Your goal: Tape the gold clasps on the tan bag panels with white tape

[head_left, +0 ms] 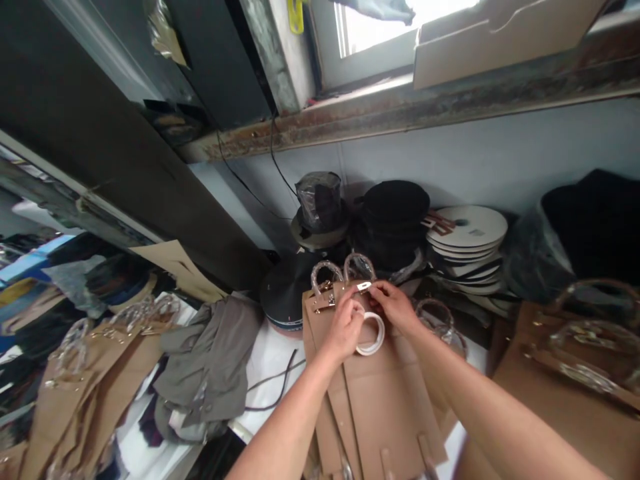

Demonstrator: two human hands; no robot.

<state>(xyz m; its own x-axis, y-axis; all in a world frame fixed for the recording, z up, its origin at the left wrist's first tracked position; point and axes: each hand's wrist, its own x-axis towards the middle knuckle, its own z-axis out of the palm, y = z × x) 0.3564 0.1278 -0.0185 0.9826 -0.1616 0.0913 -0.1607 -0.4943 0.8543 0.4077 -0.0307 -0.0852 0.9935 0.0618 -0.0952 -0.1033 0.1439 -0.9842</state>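
A flat brown bag panel [385, 393] with clear-wrapped handles [360, 265] lies on a stack of similar pieces in front of me. My left hand [346, 325] is closed at the panel's upper part, with a roll of white tape [381, 341] held against its fingers. My right hand [395, 305] is closed in a pinch close beside it. Between the fingertips of both hands is a small white piece [364, 286], seemingly a strip of tape, over the metal fitting near the handles. The fingertips partly hide it.
More brown bag pieces [80, 393] lie at left, beside a grey garment [205, 360]. Others [565, 387] are at right. Along the wall stand a black webbing roll [283, 287], stacked white reels [467, 230] and a black bundle [595, 227] in plastic. A cardboard box [500, 43] sits on the sill.
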